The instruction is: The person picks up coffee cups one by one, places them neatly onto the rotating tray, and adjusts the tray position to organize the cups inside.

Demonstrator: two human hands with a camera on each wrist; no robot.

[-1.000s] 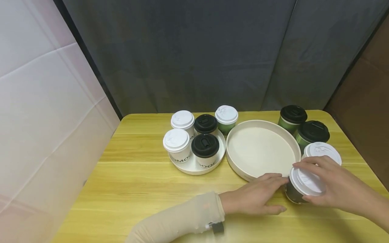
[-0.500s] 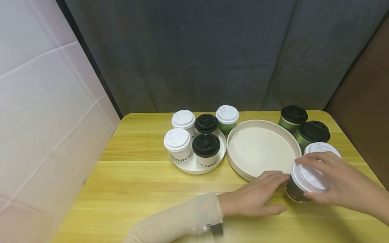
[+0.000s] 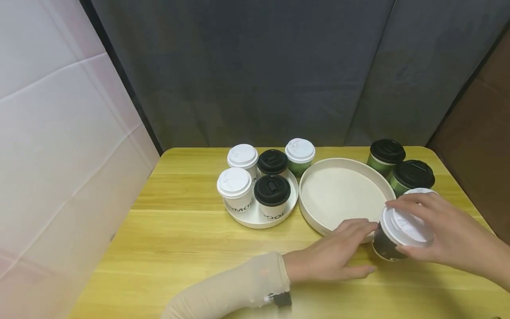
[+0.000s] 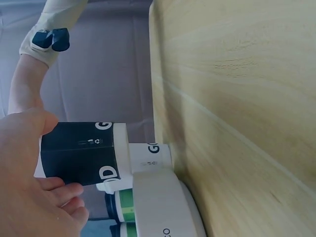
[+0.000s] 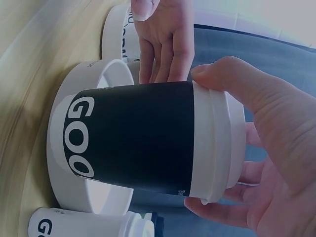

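Observation:
My right hand [image 3: 450, 235] grips a lidded paper coffee cup [image 5: 133, 138] around its white lid [image 3: 406, 228]. The cup has a dark sleeve with white lettering and tilts slightly. In the left wrist view its base appears to be above the tabletop. My left hand [image 3: 336, 254] has its fingers extended, with the fingertips close beside the cup; contact is unclear. Behind the cup is a round cream tray [image 3: 346, 190] with a raised rim. A white-lidded cup [image 3: 422, 191] is mostly hidden behind my right hand.
Left of the tray, a white round plate [image 3: 259, 223] bears several cups with white or black lids. A green cup [image 3: 299, 161] with a white lid stands behind. Two black-lidded green cups [image 3: 386, 155] line the tray's right side. Wooden table [image 3: 171, 248] beneath.
My right hand and the cup have shifted slightly upward in the head view, covering more of the white-lidded cup behind. My left hand stays nearly in place.

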